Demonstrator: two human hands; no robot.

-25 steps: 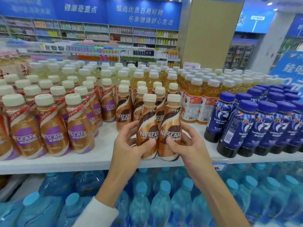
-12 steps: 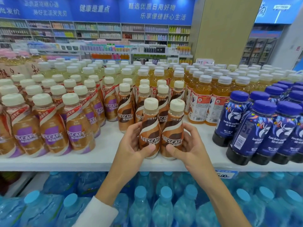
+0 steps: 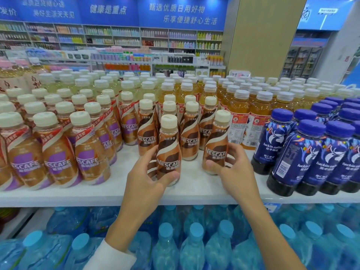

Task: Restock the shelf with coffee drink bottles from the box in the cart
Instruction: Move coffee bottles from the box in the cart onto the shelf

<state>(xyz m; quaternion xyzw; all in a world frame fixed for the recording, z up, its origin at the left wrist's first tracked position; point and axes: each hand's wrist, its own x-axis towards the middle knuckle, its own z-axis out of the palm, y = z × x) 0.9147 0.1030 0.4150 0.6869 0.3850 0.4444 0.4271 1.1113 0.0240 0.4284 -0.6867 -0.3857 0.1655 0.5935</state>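
Two brown Nescafe coffee bottles with cream caps stand on the white shelf (image 3: 194, 193) near its front. My left hand (image 3: 145, 175) grips the left bottle (image 3: 168, 151) around its lower half. My right hand (image 3: 232, 167) grips the right bottle (image 3: 216, 142), which leans slightly to the right. The two bottles stand apart with a gap between them. Behind them are short rows of the same brown coffee bottles (image 3: 190, 129). The box and the cart are out of view.
Purple-label Nescafe bottles (image 3: 56, 151) fill the shelf to the left. Dark blue Luckin coffee bottles (image 3: 315, 152) crowd the right, amber tea bottles (image 3: 239, 114) stand behind. Blue water bottles (image 3: 192, 246) fill the shelf below. Store aisles lie beyond.
The two bottles were held side by side and touching; now my right hand has carried its bottle to the right, opening a gap. The camera has come closer to the shelf.
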